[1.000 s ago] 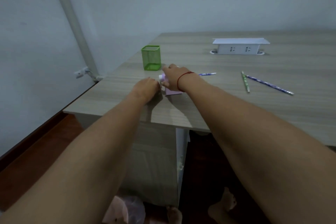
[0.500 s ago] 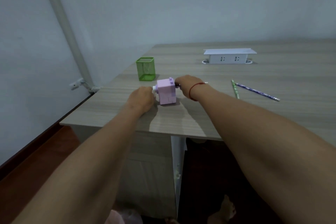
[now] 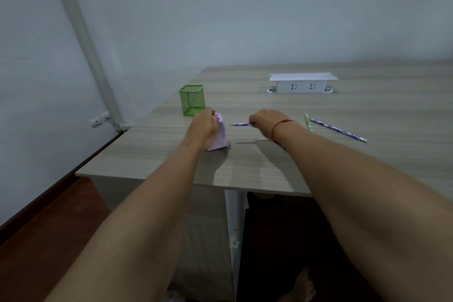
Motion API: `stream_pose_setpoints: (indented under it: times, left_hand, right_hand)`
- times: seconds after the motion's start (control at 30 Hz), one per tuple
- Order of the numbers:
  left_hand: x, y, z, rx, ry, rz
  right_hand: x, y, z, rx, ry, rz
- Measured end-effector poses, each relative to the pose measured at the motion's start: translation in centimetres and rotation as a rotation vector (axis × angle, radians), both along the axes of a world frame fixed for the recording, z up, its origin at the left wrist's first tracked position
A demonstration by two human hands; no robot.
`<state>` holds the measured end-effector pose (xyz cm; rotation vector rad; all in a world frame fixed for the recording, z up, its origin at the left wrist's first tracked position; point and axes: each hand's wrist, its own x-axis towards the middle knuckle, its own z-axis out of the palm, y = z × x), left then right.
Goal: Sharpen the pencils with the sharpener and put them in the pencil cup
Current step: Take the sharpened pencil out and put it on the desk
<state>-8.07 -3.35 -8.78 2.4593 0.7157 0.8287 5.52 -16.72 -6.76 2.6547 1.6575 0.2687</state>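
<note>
A lilac pencil sharpener (image 3: 221, 140) stands on the wooden desk (image 3: 245, 169), mostly covered by my left hand (image 3: 204, 129), which grips its top and left side. My right hand (image 3: 266, 121), with a red string on the wrist, pinches a purple pencil (image 3: 241, 124) whose sharp tip points left toward the sharpener, a short gap away from it. The green mesh pencil cup (image 3: 192, 100) sits just behind my left hand and looks empty. A green pencil (image 3: 308, 123) and a purple patterned pencil (image 3: 339, 130) lie on the desk to the right.
A white socket box (image 3: 302, 83) stands at the back of the desk. The desk's left edge runs close to the wall, where a pipe (image 3: 83, 39) and a wall outlet (image 3: 99, 120) sit. Feet show on the floor under the desk.
My right hand has drawn the purple pencil out to the right of the sharpener. My left hand has moved from the crank side onto the sharpener's body.
</note>
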Motion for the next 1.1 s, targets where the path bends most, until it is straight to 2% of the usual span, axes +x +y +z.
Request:
stream_pose_setpoints:
  times: [0.1,0.17,0.27,0.5,0.77,1.1]
  left_hand:
    - [-0.1,0.2,0.1,-0.030,-0.003,0.005]
    - [0.8,-0.8,0.2,0.018,0.012,-0.036]
    - [2.5,-2.5,-0.2,0.055,0.026,-0.070]
    - [3.2,-2.8,-0.9,0.097,-0.069,-0.034]
    - [4.0,-1.9,-1.9,0.133,-0.114,0.018]
    - [4.1,-1.7,-2.3,0.151,-0.130,0.028]
  right_hand:
    - [2.8,-4.0,0.8,0.033,0.000,-0.128]
    - [3.5,-5.3,1.0,0.056,0.011,-0.182]
    - [3.3,-4.6,0.5,0.075,0.053,-0.195]
    - [3.7,-3.3,-1.2,0.159,0.068,-0.284]
    - [4.2,-2.6,-3.8,0.254,0.276,-0.379]
    - [4.7,-2.1,-4.1,0.302,0.368,-0.408]
